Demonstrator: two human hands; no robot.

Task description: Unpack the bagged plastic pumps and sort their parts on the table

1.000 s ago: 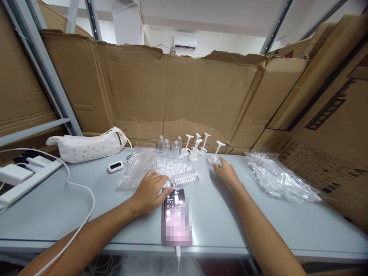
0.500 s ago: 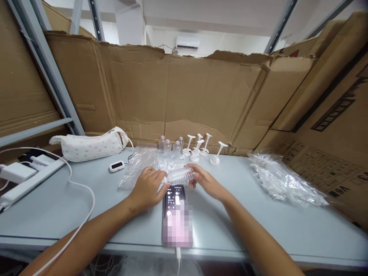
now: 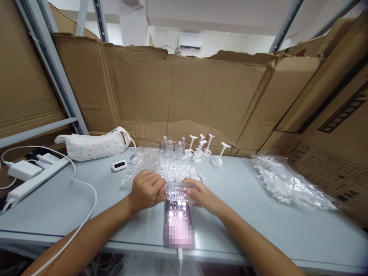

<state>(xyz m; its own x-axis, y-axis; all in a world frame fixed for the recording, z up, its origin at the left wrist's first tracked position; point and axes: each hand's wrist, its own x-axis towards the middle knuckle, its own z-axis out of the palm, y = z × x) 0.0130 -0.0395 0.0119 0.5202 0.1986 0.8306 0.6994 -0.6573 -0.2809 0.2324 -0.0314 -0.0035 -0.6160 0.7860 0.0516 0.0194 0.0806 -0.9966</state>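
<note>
A clear ribbed plastic bottle (image 3: 178, 191) lies sideways between my two hands, above the phone. My right hand (image 3: 198, 196) holds its base end, thumb on top and fingers round it. At the opposite end, my left hand (image 3: 148, 190) is closed in a fist around the neck, which its fingers hide. Just beyond the bottle is a pile of small white plastic pieces (image 3: 175, 171). Several clear bottles (image 3: 169, 148) stand upright behind the pile. To their right are several white pump-like parts (image 3: 198, 151) with round bases and T-shaped tops.
A phone (image 3: 179, 230) with a cable lies below my hands. Left are a clear plastic bag (image 3: 140, 163), a small white device (image 3: 119, 165), a white pouch (image 3: 96, 146) and a power strip (image 3: 37, 184). A filled plastic bag (image 3: 287, 184) lies right; cardboard (image 3: 195, 92) walls the back.
Both hands and the bottle have come slightly nearer to me, uncovering more of the white pile. My left hand has turned and closed into a fist over the bottle's neck.
</note>
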